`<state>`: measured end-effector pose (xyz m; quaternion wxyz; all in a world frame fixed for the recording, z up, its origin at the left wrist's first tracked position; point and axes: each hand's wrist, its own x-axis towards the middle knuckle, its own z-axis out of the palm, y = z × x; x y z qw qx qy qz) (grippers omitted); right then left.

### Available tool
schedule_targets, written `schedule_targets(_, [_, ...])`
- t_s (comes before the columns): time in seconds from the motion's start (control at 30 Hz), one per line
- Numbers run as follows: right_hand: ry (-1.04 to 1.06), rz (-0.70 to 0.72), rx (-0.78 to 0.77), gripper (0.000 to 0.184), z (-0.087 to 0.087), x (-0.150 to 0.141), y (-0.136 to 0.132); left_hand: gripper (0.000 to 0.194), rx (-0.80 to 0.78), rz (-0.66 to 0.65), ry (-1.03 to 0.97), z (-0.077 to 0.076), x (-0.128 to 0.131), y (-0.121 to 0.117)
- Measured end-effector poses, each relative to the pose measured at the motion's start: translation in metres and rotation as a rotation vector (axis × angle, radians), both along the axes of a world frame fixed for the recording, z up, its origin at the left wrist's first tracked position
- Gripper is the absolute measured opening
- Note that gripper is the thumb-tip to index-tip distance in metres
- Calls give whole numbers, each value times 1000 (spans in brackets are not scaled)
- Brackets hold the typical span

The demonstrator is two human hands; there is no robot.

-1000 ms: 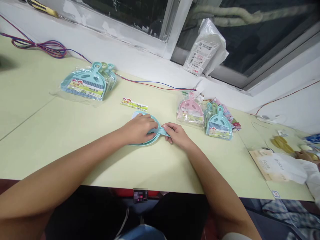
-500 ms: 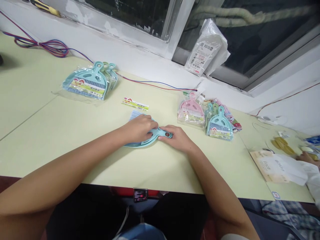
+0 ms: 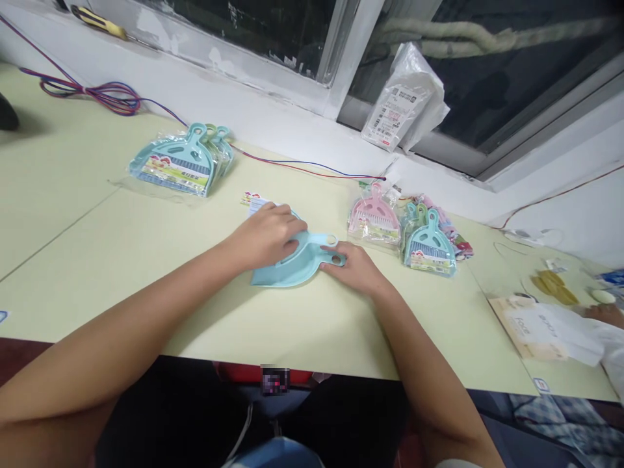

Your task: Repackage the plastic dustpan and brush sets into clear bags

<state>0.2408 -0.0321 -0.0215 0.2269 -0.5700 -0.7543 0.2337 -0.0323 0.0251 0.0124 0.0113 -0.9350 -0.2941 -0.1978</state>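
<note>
A small light-blue dustpan lies on the pale green table, tilted up toward me, with a second ringed handle showing behind it. My left hand rests curled on the pan's top and grips its far edge. At the pan's handle, my right hand pinches the handle end. A printed label card peeks out just beyond my left hand.
A stack of bagged blue dustpan sets lies at the back left. Pink and blue bagged sets lie at the right. Wires run along the wall. A white parcel bag leans on the sill. Another person's hand is at far right.
The dustpan has been turned and tilted up, so its broad face now shows. Both hands stayed on it and shifted slightly toward the far side.
</note>
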Motion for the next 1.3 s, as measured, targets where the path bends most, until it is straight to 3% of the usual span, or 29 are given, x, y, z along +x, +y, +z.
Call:
schedule_targets(0.2, [-143,23,140,49,-5,31,6,26,-21,363,-9,1,-22,23])
schedule_targets(0.43, [-187,-15,225,59,-23,50,13,25,-76,536,134,-20,-23,35])
schedule_targets(0.57, [-184,-13,229,63,-26,52,15,30,-166,560,145,-28,-24,40])
schedule_targets(0.7, [-193,-19,226,64,-26,52,15,30,-184,534,129,-24,-26,39])
schedule_targets(0.97, [-132,-42,266,63,-18,48,15,24,-75,490,-318,-10,-28,35])
schedule_targets(1.17, [23,-251,423,41,-6,55,14,28,-67,684,-317,-26,-59,70])
schedule_targets(1.3, [110,-381,419,36,-7,59,16,26,-63,684,-324,-30,-70,80])
